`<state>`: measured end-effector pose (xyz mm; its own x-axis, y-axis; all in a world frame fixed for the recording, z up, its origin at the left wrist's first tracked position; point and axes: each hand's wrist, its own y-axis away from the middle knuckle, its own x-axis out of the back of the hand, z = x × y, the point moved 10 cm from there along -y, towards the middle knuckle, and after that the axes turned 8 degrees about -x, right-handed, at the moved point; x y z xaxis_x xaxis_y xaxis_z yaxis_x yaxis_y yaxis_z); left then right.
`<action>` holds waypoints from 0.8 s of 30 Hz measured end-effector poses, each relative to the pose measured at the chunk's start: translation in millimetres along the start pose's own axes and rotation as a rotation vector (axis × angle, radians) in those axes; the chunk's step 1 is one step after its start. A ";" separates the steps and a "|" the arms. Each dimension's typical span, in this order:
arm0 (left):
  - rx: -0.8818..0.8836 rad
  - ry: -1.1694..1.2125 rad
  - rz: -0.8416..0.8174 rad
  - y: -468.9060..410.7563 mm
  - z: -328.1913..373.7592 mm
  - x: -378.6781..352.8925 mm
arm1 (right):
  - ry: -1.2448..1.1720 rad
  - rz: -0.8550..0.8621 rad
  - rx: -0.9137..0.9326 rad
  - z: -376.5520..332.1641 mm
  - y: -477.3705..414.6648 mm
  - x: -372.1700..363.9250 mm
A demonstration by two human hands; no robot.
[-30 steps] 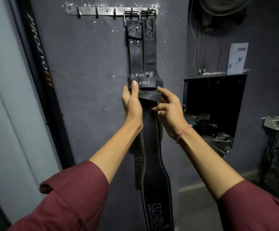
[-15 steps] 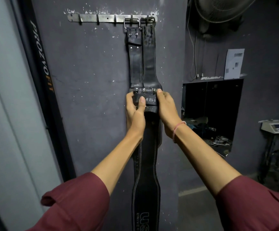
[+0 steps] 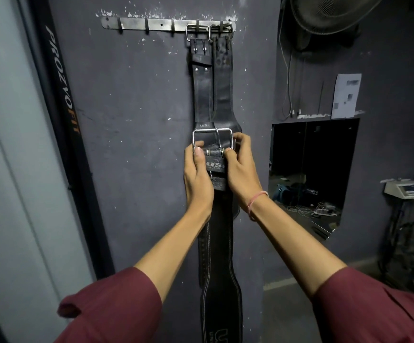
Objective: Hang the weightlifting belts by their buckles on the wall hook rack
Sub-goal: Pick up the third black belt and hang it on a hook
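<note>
Head cam: both hands are raised in front of a dark grey wall, holding a black leather belt by its buckle end. L hand wraps the belt's left edge, fingers curled behind, thumb flat on the front by the roller bar. R hand grips the right edge, fingertips hooked over the side of the steel buckle, thumb on the front. Buckle frame stands upright above both thumbs, well below the hook rack, and overlaps two belts already up. Rest of the held belt drops straight down btwn the forearms and out of frame at the bottom.

Left hung belt & right hung belt hang side by side, edges touching, each on a hook at the rack's right end by its own buckle.

Pink thread bracelet on R wrist. Fan top right; paper sheet on the ledge above a dark wall opening.
</note>
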<state>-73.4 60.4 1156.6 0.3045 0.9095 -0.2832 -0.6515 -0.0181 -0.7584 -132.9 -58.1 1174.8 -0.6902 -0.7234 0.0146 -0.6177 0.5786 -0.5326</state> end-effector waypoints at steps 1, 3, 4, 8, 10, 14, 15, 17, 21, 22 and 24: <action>-0.004 -0.030 0.017 -0.4 -1.4 3.8 | 0.045 -0.011 0.000 0.6 1.8 -2.5; -0.009 -0.065 0.042 -3.0 -3.1 11.4 | 0.086 -0.034 0.007 5.5 4.6 -5.8; -0.015 -0.067 0.045 -4.7 -3.8 13.1 | 0.083 -0.035 0.013 8.0 7.0 -6.2; -0.007 -0.148 0.047 -8.1 -8.8 18.5 | 0.031 0.049 0.029 10.2 15.6 -3.8; 0.033 -0.160 0.068 -9.7 -12.8 22.6 | 0.041 0.087 0.076 6.1 18.0 -5.4; -0.022 -0.211 0.108 -23.1 -9.6 34.8 | 0.051 0.083 0.171 2.4 20.2 -18.1; -0.024 -0.260 0.115 -25.2 -9.2 38.5 | 0.061 0.083 0.176 4.2 19.6 -21.7; -0.030 -0.348 0.091 -29.4 -4.2 41.6 | 0.105 0.116 0.184 6.2 17.0 -27.2; -0.101 -0.236 -0.038 -40.8 -1.2 36.0 | 0.095 0.233 0.164 6.9 10.2 -27.6; -0.115 -0.241 -0.050 -43.9 0.4 36.0 | 0.094 0.250 0.147 7.4 7.5 -28.0; -0.123 -0.261 -0.019 -53.6 -2.0 41.4 | 0.150 0.251 0.112 9.5 -1.9 -35.2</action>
<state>-24.5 98.2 1184.3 0.1160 0.9860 -0.1201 -0.5535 -0.0362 -0.8321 -103.9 -37.3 1167.2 -0.8689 -0.4950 -0.0092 -0.3813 0.6809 -0.6252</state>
